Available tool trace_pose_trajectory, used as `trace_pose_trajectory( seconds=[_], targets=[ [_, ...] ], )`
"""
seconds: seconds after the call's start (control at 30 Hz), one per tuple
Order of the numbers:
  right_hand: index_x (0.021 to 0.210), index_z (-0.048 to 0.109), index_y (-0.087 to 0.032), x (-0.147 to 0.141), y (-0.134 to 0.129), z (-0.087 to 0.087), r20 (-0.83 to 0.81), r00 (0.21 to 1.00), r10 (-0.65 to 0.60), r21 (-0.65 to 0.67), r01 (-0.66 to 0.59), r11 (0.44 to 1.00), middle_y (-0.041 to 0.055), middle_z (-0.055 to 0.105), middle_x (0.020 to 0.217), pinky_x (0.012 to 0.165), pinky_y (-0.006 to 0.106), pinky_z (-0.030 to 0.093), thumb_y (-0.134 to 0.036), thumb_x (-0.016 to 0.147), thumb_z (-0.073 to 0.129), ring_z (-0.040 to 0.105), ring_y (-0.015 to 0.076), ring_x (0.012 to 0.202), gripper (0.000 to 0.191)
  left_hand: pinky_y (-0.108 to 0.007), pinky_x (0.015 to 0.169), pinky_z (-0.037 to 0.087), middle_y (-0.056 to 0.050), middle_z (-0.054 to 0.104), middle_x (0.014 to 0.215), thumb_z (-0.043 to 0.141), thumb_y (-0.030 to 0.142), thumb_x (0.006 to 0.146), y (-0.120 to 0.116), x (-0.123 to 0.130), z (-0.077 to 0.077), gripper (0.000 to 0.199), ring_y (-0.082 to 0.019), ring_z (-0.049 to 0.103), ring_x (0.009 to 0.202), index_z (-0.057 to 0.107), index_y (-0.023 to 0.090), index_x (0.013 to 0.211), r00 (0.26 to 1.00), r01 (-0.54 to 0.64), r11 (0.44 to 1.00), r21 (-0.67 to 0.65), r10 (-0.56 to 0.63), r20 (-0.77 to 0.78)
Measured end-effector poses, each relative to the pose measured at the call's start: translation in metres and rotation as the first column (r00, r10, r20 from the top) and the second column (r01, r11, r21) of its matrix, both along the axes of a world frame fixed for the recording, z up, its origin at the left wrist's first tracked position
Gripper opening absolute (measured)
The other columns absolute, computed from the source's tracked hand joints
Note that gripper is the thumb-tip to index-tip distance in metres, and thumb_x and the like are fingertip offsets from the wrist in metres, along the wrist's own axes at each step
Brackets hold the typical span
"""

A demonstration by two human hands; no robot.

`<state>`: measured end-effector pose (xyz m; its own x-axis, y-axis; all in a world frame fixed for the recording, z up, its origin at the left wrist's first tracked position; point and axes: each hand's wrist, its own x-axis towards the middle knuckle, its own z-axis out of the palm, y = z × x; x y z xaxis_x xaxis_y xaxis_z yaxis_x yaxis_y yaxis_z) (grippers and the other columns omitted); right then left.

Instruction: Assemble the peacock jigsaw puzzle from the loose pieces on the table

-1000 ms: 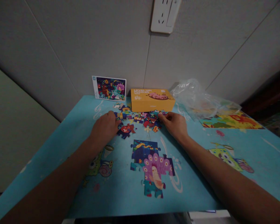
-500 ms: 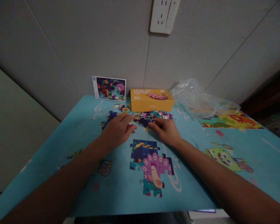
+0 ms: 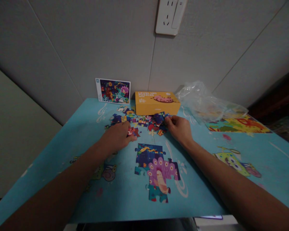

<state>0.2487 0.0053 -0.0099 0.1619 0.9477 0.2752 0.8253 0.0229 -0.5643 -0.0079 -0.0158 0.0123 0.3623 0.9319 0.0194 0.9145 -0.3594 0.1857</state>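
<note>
My right hand (image 3: 181, 129) pinches a dark blue puzzle piece (image 3: 159, 118), raised at a tilt over the loose pieces in front of the box. My left hand (image 3: 118, 135) rests low at the left side of the pile, thumb apart from the bent fingers. Just beyond its fingers lies a red puzzle piece (image 3: 135, 132), partly covered by the hand. Several other loose pieces (image 3: 142, 121) spread between the two hands. Nearer to me lies a joined puzzle section (image 3: 160, 171) with a pink peacock and a dark blue upper part.
A yellow puzzle box (image 3: 157, 107) stands against the wall behind the pieces. To its left leans a picture card (image 3: 114, 91). A clear plastic bag (image 3: 204, 101) lies at the right, partly over a yellow-green picture sheet (image 3: 240, 125). A blue cartoon-patterned cover (image 3: 62, 154) spans the table.
My right hand has moved slightly right and lifted a dark blue piece, uncovering red pieces beneath. My left hand has drawn a little left and towards me.
</note>
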Motion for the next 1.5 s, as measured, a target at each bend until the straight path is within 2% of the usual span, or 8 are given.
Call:
trace_pose_trajectory(
  seconds=[0.17,0.27,0.37,0.47,0.53,0.6,0.9,1.5],
  targets=[
    [0.064,0.065,-0.018,0.007,0.004,0.0,0.048,0.996,-0.073,-0.005,0.073,0.997,0.0067,0.066,0.063,0.052,0.028,0.027,-0.049,0.085,0.055,0.053,0.0168,0.055,0.039,-0.032,0.067,0.049,-0.01,0.071,0.084,0.051,0.022,0.09,0.004,0.001,-0.001,0.018,-0.025,0.069,0.076,0.057,0.015,0.105,0.974,-0.174,0.977,0.122,0.152,0.17],
    [0.062,0.062,-0.018,0.003,0.001,0.0,-0.009,1.0,0.008,0.028,-0.008,1.0,0.0046,0.061,0.057,0.052,0.028,0.027,-0.051,0.086,0.053,0.05,0.0151,0.052,0.042,-0.03,0.068,0.051,-0.006,0.071,0.084,0.047,0.019,0.091,0.006,0.002,-0.002,0.021,-0.021,0.068,0.074,0.058,0.016,0.108,0.908,-0.179,0.959,0.221,0.074,0.411],
    [0.075,0.065,-0.017,-0.009,-0.009,0.001,-0.17,0.934,0.313,0.022,-0.314,0.949,0.0004,0.058,0.057,0.051,0.026,0.029,-0.053,0.088,0.053,0.047,0.0127,0.051,0.039,-0.025,0.061,0.05,0.001,0.065,0.066,0.046,0.022,0.092,0.002,0.007,-0.006,0.023,-0.015,0.064,0.058,0.057,0.016,0.112,0.811,-0.029,0.973,0.227,-0.11,0.575],
    [0.077,0.061,-0.018,-0.02,-0.021,0.002,-0.216,0.768,0.603,-0.009,-0.619,0.785,-0.0043,0.049,0.054,0.05,0.025,0.028,-0.048,0.089,0.053,0.041,0.0101,0.048,0.033,-0.023,0.06,0.051,0.004,0.064,0.062,0.044,0.018,0.093,-0.005,0.015,-0.013,0.028,-0.012,0.063,0.054,0.054,0.017,0.119,0.707,0.216,0.957,0.194,-0.29,0.646],
    [0.067,0.052,-0.02,-0.025,-0.025,0.002,-0.196,0.718,0.668,-0.022,-0.685,0.729,-0.0055,0.042,0.052,0.05,0.025,0.027,-0.045,0.091,0.05,0.036,0.009,0.048,0.034,-0.024,0.064,0.054,0.002,0.068,0.07,0.042,0.014,0.093,-0.008,0.018,-0.017,0.036,-0.012,0.067,0.06,0.049,0.018,0.128,0.655,0.324,0.931,0.165,-0.347,0.671],
    [0.063,0.046,-0.02,-0.025,-0.026,0.001,-0.198,0.72,0.665,-0.024,-0.682,0.731,-0.0054,0.04,0.052,0.05,0.025,0.026,-0.043,0.092,0.046,0.034,0.0089,0.048,0.036,-0.026,0.067,0.056,0.001,0.07,0.075,0.043,0.012,0.092,-0.009,0.019,-0.019,0.044,-0.013,0.07,0.065,0.043,0.019,0.135,0.636,0.376,0.916,0.138,-0.363,0.681],
    [0.068,0.05,-0.02,-0.023,-0.023,0.001,-0.239,0.751,0.616,-0.004,-0.634,0.773,-0.0045,0.043,0.055,0.052,0.025,0.029,-0.044,0.092,0.045,0.037,0.0106,0.051,0.034,-0.027,0.071,0.053,0.0,0.066,0.086,0.068,0.02,0.083,-0.005,0.013,-0.015,0.052,-0.014,0.064,0.072,0.048,0.02,0.131,0.784,0.292,0.907,0.303,-0.408,0.467],
    [0.076,0.062,-0.015,-0.023,-0.019,-0.006,-0.246,0.766,0.593,-0.037,-0.619,0.784,-0.0032,0.046,0.058,0.05,0.024,0.028,-0.043,0.092,0.048,0.038,0.0094,0.052,0.035,-0.033,0.079,0.052,-0.006,0.066,0.095,0.072,0.017,0.079,0.002,0.01,-0.022,0.044,-0.02,0.062,0.087,0.055,0.015,0.119,0.87,0.166,0.888,0.428,-0.336,0.361]
  ],
)
